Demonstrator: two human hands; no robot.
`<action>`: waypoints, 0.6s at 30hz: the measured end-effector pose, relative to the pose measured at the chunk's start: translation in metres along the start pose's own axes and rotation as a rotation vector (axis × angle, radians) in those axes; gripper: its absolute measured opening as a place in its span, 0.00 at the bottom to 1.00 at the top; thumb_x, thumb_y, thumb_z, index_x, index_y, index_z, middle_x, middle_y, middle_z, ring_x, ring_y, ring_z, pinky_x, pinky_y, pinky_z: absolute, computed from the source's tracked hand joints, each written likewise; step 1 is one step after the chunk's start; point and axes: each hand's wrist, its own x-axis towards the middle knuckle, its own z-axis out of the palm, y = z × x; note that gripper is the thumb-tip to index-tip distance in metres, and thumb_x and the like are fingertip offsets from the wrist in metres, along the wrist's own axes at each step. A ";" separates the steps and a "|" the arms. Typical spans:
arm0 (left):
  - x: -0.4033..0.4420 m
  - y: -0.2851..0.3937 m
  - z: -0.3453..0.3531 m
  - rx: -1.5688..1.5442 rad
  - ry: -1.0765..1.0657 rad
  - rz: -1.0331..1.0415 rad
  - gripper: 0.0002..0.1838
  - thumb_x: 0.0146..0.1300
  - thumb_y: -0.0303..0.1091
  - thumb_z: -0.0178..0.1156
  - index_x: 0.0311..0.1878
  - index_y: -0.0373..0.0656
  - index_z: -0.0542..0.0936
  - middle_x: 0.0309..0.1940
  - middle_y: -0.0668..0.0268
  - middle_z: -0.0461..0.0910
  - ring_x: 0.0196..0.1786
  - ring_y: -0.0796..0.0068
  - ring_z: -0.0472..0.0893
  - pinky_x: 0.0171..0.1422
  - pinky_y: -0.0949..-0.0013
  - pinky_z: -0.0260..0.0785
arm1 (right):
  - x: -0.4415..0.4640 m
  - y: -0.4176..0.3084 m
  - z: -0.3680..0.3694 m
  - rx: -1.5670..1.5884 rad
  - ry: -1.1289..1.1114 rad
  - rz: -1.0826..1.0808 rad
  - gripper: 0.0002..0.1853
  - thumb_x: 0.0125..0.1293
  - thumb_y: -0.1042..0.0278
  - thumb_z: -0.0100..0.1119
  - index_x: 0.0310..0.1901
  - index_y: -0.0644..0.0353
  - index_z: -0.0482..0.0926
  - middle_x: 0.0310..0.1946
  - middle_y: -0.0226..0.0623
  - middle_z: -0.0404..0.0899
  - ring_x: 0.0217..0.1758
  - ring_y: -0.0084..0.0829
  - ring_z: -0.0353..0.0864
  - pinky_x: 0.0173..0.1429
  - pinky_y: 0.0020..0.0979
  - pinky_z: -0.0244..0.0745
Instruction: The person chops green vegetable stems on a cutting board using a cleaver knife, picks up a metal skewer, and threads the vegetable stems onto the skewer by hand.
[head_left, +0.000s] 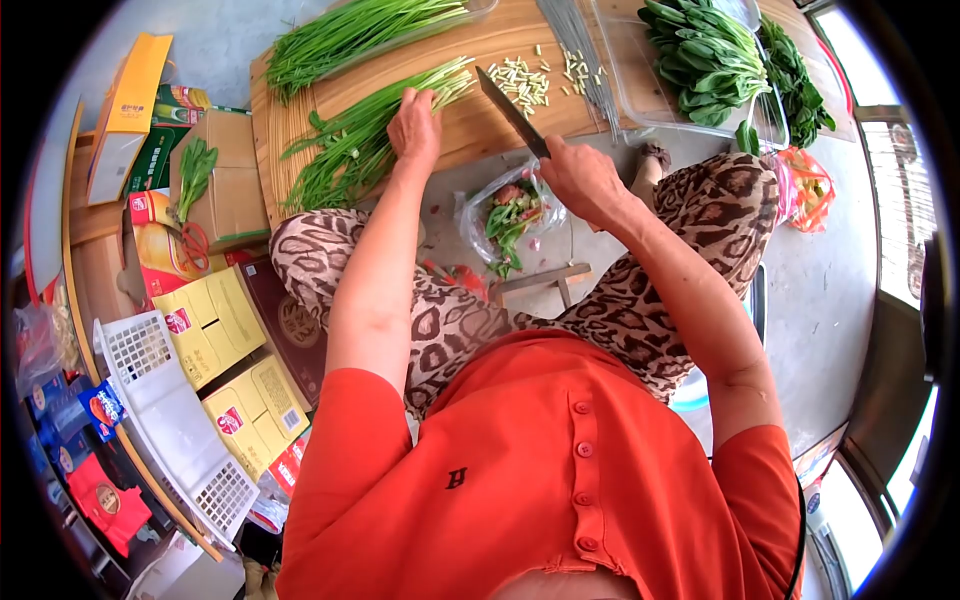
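Observation:
On the wooden board (pixel 470 135) lies a loose bunch of long green stalks (pixel 345 155). My left hand (pixel 415 128) is closed on this bunch near its pale ends, which point right. My right hand (pixel 580 180) grips the handle of a knife (pixel 512 113); the blade slants up and left, just right of the stalk ends. Short cut pale pieces (pixel 522 85) are scattered on the board beyond the blade. Farther back, a second bunch of green stalks (pixel 365 35) rests in a clear tray.
At the right end of the board, leafy greens (pixel 705 65) fill a clear plastic container (pixel 640 100), beside thin grey strands (pixel 580 50). Below the board's edge hangs or stands a plastic bag (pixel 512 215) with scraps. Cardboard boxes (pixel 228 165) and a white basket (pixel 175 410) are at left.

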 end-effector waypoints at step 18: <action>-0.028 0.022 -0.005 -0.071 -0.110 0.076 0.11 0.50 0.28 0.67 0.39 0.46 0.81 0.40 0.61 0.78 0.43 0.51 0.80 0.46 0.53 0.73 | -0.009 -0.001 0.005 -0.042 -0.017 -0.056 0.14 0.68 0.60 0.47 0.42 0.65 0.70 0.28 0.56 0.80 0.37 0.58 0.80 0.44 0.53 0.72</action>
